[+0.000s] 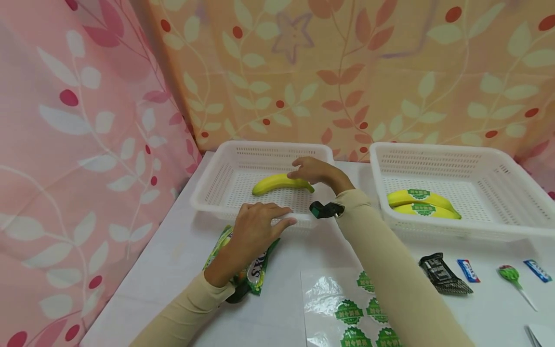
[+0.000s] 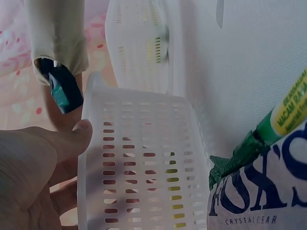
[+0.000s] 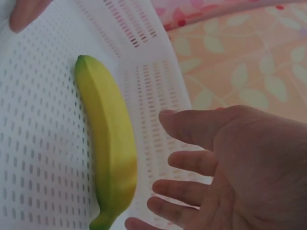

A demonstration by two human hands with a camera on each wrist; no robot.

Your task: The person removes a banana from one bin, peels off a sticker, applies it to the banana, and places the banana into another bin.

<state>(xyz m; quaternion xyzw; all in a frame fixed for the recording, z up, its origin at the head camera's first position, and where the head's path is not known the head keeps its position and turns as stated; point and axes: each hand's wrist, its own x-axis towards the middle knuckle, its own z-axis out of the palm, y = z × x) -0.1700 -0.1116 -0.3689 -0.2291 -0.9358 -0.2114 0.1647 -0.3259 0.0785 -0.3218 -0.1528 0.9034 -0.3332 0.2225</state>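
Note:
A yellow banana [image 1: 275, 183] with a green tip lies in the left white basket [image 1: 212, 168]. My right hand [image 1: 318, 172] is above the stem end of the banana, inside the basket's far right part. In the right wrist view the right hand [image 3: 259, 167] has its fingers spread, with a gap between them and the banana [image 3: 108, 143]. My left hand [image 1: 256, 231] is at the front rim of the same basket, fingers stretched over it. The left thumb [image 2: 82, 130] lies right at the rim in the left wrist view, and nothing is gripped.
Below my left hand lies a green FOX'S candy bag [image 1: 257, 270]. The right basket [image 1: 490, 193] holds two bananas [image 1: 427, 209] with green stickers. A sticker sheet [image 1: 323, 289] lies in front, with a black packet [image 1: 442, 272], small wrapped candies [image 1: 468, 271] and a lollipop [image 1: 509, 273] to its right.

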